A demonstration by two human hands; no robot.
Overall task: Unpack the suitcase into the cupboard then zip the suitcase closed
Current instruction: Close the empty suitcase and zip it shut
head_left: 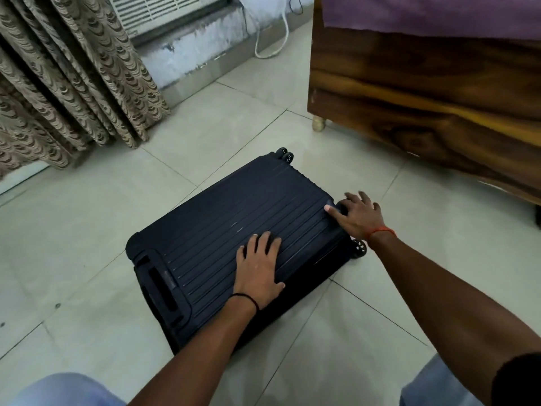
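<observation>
Left hand [259,268]: flat, fingers spread and straight, palm pressing on the ribbed lid of the suitcase [234,230]; holds nothing. Black band at the wrist.

Right hand [358,215]: at the far right corner of the case, thumb lying on the lid, fingers curled over the edge and down the side. Whether they pinch a zip pull there cannot be told; the fingertips are hidden by the corner. Red thread at the wrist.

Suitcase: dark navy hard shell, lying flat on the floor [102,218], lid down. Directly under the left hand, just left of the right hand. Long axis runs diagonally, from the carry handle [164,284] at the near left of the left hand to the wheels [285,155] beyond both hands. One more wheel [359,249] sits just below the right wrist.

Judgement: lid is closed, so either unpacking has not begun or zipping is in hand; the zip line itself is not visible. Right hand is the nearer to the side seam where a slider would travel; left hand serves as the hold-down.

Surroundings: wooden bed frame [424,106] beyond the right hand, well apart; patterned curtain [73,83] far left of the left hand; white cable [285,33] on the floor beyond.
</observation>
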